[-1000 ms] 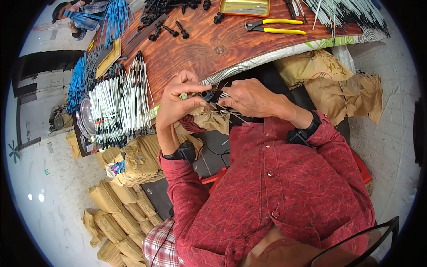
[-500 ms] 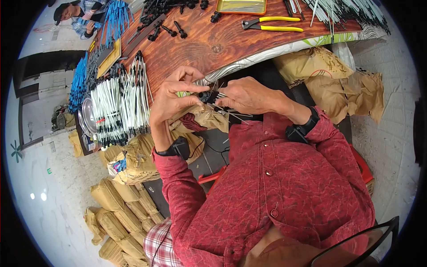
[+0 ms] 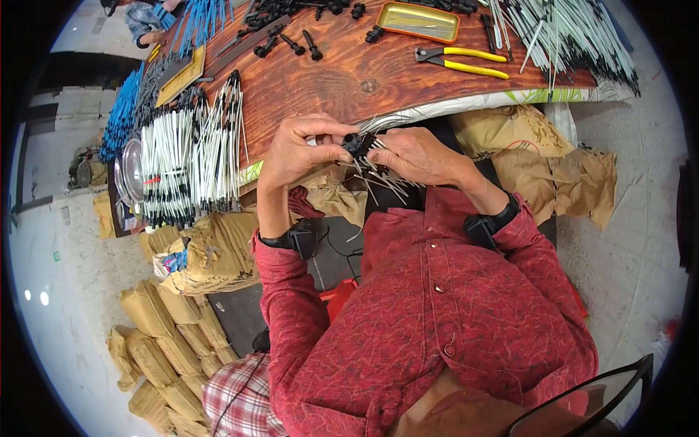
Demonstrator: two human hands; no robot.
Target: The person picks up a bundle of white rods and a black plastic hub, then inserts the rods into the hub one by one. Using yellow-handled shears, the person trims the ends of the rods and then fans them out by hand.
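My left hand (image 3: 300, 151) pinches a small black plastic fitting (image 3: 354, 143) between thumb and fingertips, in front of the table's near edge. Close against it on the right, my right hand (image 3: 424, 156) is closed on a bunch of thin grey-white rods (image 3: 384, 177). Their ends fan out below and around the fingers. Black tips at the bunch meet the fitting; whether any rod sits inside it is hidden by the fingers. Similar black fittings (image 3: 312, 46) lie on the wooden table (image 3: 342, 91) beyond my hands.
Yellow-handled nippers (image 3: 477, 70) and a yellow-rimmed tray (image 3: 415, 34) of thin pins lie at the far right. White black-tipped rods are bundled at left (image 3: 166, 156) and heaped at right (image 3: 579, 40). Brown paper bags (image 3: 510, 131) sit below the table edge. Another person (image 3: 145, 22) is at upper left.
The view has shifted, so the table sits lower and further right. Both hands still hold the fitting and rods together; more of the rods' fanned ends now shows below my right hand.
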